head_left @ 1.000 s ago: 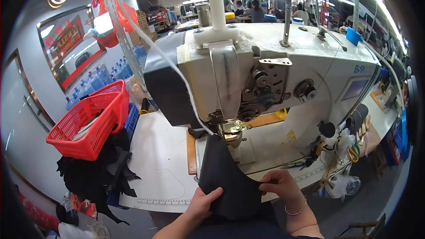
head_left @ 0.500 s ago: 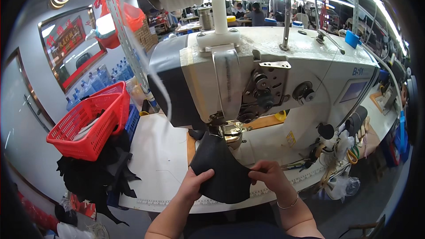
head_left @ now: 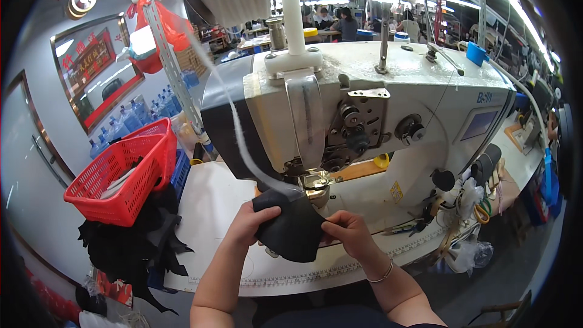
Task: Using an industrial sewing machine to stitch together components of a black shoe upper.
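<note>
A black piece of leather-like material (head_left: 288,231) lies between my hands at the front of a sewing machine (head_left: 388,118). Its far edge reaches the metal presser foot area (head_left: 316,187), where the contact is partly hidden. My left hand (head_left: 250,222) pinches the left side, thumb on top. My right hand (head_left: 349,231) grips the right edge between thumb and fingers. A white tape (head_left: 240,140) hangs down from above and runs to the far edge of the black piece.
Red plastic baskets (head_left: 109,176) stand at the left over black scraps (head_left: 130,243). A measuring tape (head_left: 316,276) runs along the front of the white table (head_left: 209,206). Scissors (head_left: 483,214) and tools lie at the right. Other people sit far back.
Both hands have moved the black piece slightly left and away from me. The white tape, which hung loose at the left, now stretches down to the piece's far edge.
</note>
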Motion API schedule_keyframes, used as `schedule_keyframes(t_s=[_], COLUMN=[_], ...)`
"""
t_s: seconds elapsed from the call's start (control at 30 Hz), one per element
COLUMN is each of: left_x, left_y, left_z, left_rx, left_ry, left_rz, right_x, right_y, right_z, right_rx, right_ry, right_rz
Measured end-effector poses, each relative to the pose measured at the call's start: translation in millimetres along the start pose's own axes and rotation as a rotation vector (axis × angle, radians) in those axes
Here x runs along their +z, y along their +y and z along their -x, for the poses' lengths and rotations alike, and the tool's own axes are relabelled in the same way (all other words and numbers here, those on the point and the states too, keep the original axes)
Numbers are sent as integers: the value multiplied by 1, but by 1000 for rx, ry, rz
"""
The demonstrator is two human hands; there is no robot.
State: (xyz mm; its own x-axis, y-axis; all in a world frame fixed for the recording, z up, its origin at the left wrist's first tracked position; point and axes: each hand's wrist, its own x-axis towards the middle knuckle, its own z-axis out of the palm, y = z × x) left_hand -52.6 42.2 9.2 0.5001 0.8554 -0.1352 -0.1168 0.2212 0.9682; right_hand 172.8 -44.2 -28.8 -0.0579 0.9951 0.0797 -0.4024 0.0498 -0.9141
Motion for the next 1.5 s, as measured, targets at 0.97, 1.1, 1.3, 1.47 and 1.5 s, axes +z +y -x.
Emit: schedule_keyframes(t_s=[0.97,1.1,1.3,1.47,1.5], left_x=[81,81,67,46,42], left_y=[-65,-59,-38,-25,-22], left_z=[38,40,27,12,10], left_rx=[237,225,211,158,143], left_ry=[294,241,228,126,123], left_rz=[325,360,325,293,273], right_x=[-1,-1,7,20,24], right_y=[-23,-23,-13,-7,-6], right_z=[-6,-7,-19,-27,-28], right_rx=[-34,-16,-107,-129,-149], right_ry=[-55,-49,-17,77,129], right_rz=[398,315,261,210,210])
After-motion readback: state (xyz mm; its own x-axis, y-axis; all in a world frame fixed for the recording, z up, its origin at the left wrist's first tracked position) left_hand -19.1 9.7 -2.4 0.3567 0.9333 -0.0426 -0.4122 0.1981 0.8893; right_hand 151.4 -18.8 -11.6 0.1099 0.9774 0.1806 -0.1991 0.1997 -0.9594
